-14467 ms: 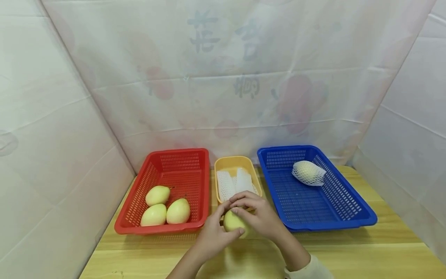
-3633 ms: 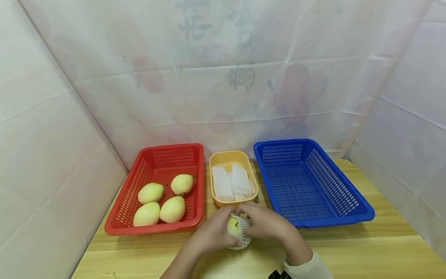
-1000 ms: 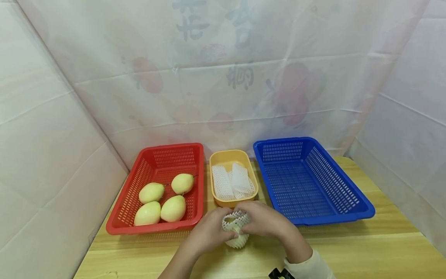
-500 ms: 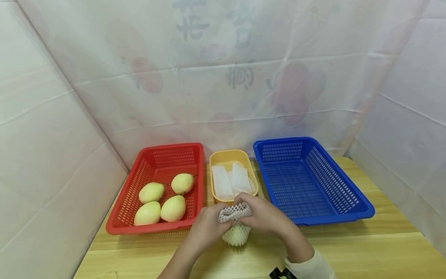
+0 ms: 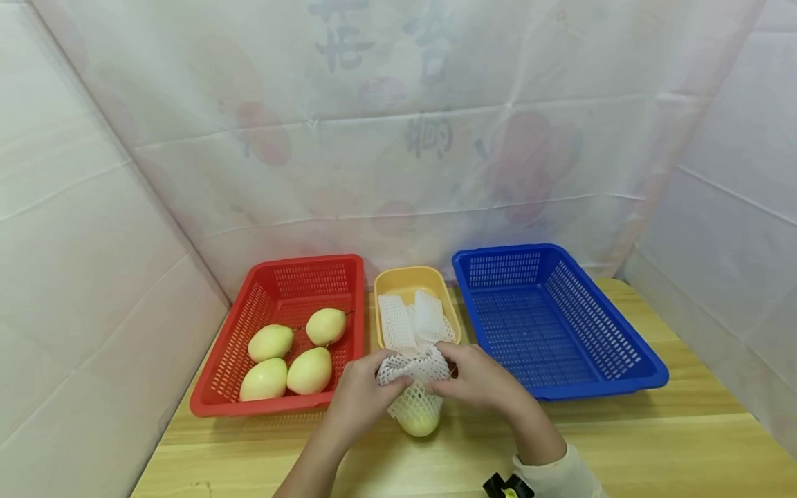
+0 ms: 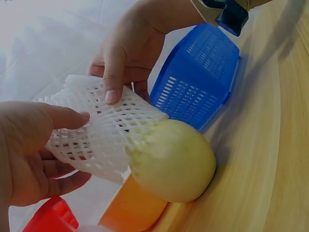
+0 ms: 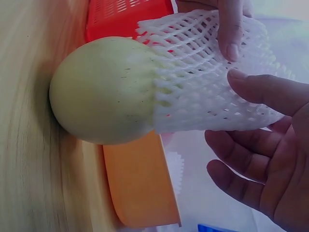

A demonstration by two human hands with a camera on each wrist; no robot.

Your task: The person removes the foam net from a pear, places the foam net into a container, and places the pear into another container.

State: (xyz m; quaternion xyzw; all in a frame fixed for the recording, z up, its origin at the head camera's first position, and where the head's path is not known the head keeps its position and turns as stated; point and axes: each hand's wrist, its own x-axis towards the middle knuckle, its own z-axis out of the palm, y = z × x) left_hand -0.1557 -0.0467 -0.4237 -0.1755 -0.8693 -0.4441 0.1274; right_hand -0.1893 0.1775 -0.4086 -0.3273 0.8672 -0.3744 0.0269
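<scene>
My left hand [image 5: 364,389] and right hand [image 5: 478,379] pinch opposite sides of a white foam net sleeve [image 6: 104,123] between thumb and fingers. Its lower end still covers the upper part of a pale yellow pear [image 5: 419,420], while the pear's rounded bottom is bare and rests on the table. Above the fruit, the net's upper end stands widened between my hands. In the right wrist view, the pear [image 7: 104,89] lies just past the sleeve's edge, with both thumbs pressing on the mesh.
To the left, a red basket [image 5: 358,290] holds several bare pears [image 5: 309,371]. Behind my hands stands a small yellow bin [image 5: 405,275] with folded white foam nets [image 5: 396,321]. A blue basket [image 5: 535,325] is on the right, and fabric walls [image 5: 398,173] enclose the wooden table [image 5: 623,449].
Over the last second my hands have drawn the net upward, uncovering the pear's bottom. Since the oldest frame, the netted pear has left the blue basket and the red basket has gained a bare one.
</scene>
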